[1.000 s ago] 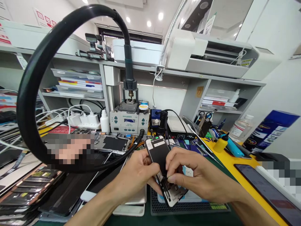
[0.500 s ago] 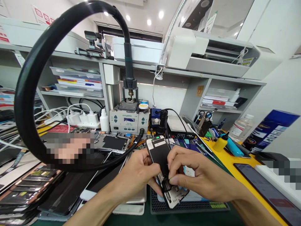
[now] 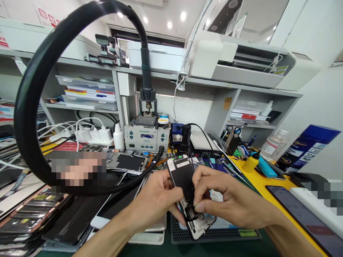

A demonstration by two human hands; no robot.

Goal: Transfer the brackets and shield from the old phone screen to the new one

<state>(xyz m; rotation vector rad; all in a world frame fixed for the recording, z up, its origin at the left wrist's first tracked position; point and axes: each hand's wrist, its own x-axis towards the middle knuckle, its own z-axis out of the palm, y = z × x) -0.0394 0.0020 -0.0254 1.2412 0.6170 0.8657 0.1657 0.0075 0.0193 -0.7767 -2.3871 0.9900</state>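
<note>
A phone display assembly [image 3: 183, 178], back side up with a black panel and silver frame, tilts up above a black ridged mat [image 3: 214, 233]. My left hand [image 3: 158, 198] grips its left edge with thumb and fingers. My right hand [image 3: 225, 200] pinches a small dark part at the assembly's lower end, where flex connectors and a metal plate [image 3: 197, 223] show. Both hands are closed on the assembly.
A thick black hose [image 3: 34, 89] loops from a grey hot-air station [image 3: 147, 137]. Stacked phone screens [image 3: 34, 214] lie at the left. A yellow bottle [image 3: 251, 163], tools, a clear bottle [image 3: 273, 144] and a dark phone [image 3: 308, 217] sit at the right. Shelves and printers stand behind.
My right thumb and forefinger have shifted slightly lower on the assembly's bottom end. The assembly has tipped a little; the view has barely moved.
</note>
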